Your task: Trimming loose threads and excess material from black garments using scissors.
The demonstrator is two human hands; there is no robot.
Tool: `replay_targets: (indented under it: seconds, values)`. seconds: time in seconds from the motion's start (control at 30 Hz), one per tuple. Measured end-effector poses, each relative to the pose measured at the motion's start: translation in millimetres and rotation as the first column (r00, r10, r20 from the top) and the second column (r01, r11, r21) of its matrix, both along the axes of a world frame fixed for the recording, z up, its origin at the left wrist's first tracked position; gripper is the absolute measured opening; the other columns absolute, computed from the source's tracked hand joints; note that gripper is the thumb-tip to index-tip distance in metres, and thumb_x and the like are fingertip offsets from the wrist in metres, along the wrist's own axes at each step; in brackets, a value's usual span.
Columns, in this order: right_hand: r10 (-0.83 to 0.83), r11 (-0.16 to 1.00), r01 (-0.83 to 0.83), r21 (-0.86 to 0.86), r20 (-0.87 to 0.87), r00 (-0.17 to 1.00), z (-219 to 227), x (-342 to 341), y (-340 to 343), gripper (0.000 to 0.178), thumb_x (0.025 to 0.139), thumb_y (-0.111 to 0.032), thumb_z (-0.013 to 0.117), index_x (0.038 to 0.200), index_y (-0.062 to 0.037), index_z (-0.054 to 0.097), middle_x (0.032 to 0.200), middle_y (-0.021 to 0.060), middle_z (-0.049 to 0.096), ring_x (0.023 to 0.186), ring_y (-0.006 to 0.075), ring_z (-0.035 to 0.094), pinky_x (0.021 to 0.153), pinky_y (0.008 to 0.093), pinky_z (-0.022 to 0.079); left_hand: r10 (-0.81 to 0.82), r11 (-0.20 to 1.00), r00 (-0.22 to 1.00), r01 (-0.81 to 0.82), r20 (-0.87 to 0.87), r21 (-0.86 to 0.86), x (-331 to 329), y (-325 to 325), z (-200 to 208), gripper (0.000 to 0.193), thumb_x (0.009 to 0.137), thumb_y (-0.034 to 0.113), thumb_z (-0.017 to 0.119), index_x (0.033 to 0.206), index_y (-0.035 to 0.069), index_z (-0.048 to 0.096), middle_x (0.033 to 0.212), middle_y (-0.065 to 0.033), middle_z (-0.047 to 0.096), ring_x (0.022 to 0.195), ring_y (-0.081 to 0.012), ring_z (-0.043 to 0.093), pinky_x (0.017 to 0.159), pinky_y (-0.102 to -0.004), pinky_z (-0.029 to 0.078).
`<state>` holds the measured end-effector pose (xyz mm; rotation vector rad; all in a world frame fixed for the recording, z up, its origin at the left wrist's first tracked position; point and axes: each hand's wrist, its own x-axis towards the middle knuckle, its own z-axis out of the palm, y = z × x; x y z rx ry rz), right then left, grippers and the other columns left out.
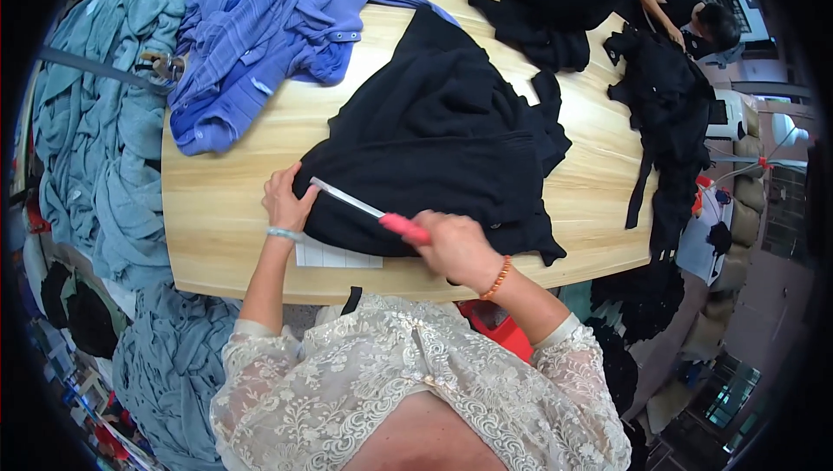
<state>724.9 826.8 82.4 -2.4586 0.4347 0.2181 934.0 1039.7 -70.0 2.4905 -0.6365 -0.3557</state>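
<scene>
A black knit garment (425,180) lies folded over itself on the table in front of me. At its left edge my left hand (286,200) has closed, with the cloth's edge between thumb and fingers. My right hand (458,250) is wrapped round a red-handled tool with a long narrow metal blade (351,201). The blade points up and left across the black cloth, its tip close to my left thumb. Blur at the handle hides the tool's exact kind. White paper (338,256) shows partly from under the garment's near edge.
Purple-blue garments (278,29) are heaped at the table's far left, beside hanging grey-green cloth (104,150). More black garments (664,98) lie along the right edge and at the back. Another person (694,16) is at the far right. The wooden table (217,219) has a curved near edge.
</scene>
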Motion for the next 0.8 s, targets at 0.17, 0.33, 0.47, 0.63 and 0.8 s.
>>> replay_targets:
  seconds: [0.17,0.33,0.47,0.63,0.8]
  values:
    - [-0.586,0.772,0.572,-0.277,0.04,0.81,-8,-23,-89,0.042,0.088,-0.045,0.067,0.078,-0.0046,0.068,0.069,0.0191,0.066,0.068,0.0392,0.067,0.06,0.0475,0.052,-0.03,0.959,0.979,-0.029,-0.202,-0.282,21,39,-19,0.051,0.068,0.012,0.083,0.115,0.007,0.063,0.093,-0.0071,0.052,0.082,-0.018,0.054,0.076,-0.0306,0.049]
    - [-0.786,0.581,0.808,-0.099,0.192,0.588,-22,-47,-154,0.033,0.084,-0.031,0.076,0.079,0.0002,0.065,0.061,0.0084,0.059,0.055,0.0186,0.054,0.058,0.0348,0.045,-0.016,0.976,0.827,-0.109,-0.561,-0.187,32,20,20,0.036,0.072,0.0,0.076,0.106,0.002,0.063,0.078,-0.0015,0.054,0.062,-0.0101,0.05,0.06,-0.0257,0.046]
    - [-0.729,0.668,0.735,-0.112,0.098,0.677,-49,-29,-161,0.04,0.078,-0.031,0.081,0.077,0.0005,0.056,0.059,0.0065,0.045,0.057,0.0186,0.042,0.057,0.0362,0.04,-0.123,0.99,0.877,0.076,-0.463,-0.119,39,36,0,0.028,0.073,0.0,0.074,0.099,0.001,0.065,0.077,-0.0048,0.056,0.062,-0.0144,0.053,0.06,-0.0289,0.047]
    - [-0.791,0.566,0.811,-0.149,0.18,0.585,-30,-30,-146,0.026,0.088,-0.02,0.071,0.079,0.0014,0.061,0.056,0.0048,0.042,0.054,0.013,0.038,0.053,0.0325,0.036,-0.368,0.899,0.9,0.281,-0.233,-0.336,56,30,43,0.021,0.079,-0.006,0.063,0.098,0.001,0.063,0.108,-0.0132,0.06,0.11,-0.0245,0.056,0.095,-0.0316,0.043]
    - [-0.762,0.576,0.817,-0.005,0.358,0.54,10,-33,-170,0.03,0.093,-0.016,0.066,0.069,-0.0025,0.054,0.06,-0.007,0.039,0.057,0.0059,0.034,0.051,0.0275,0.027,-0.305,0.732,0.652,-0.305,-0.694,-0.609,72,-10,28,0.023,0.089,0.0,0.061,0.112,0.0,0.059,0.129,-0.0105,0.056,0.118,-0.0169,0.052,0.103,-0.0299,0.039]
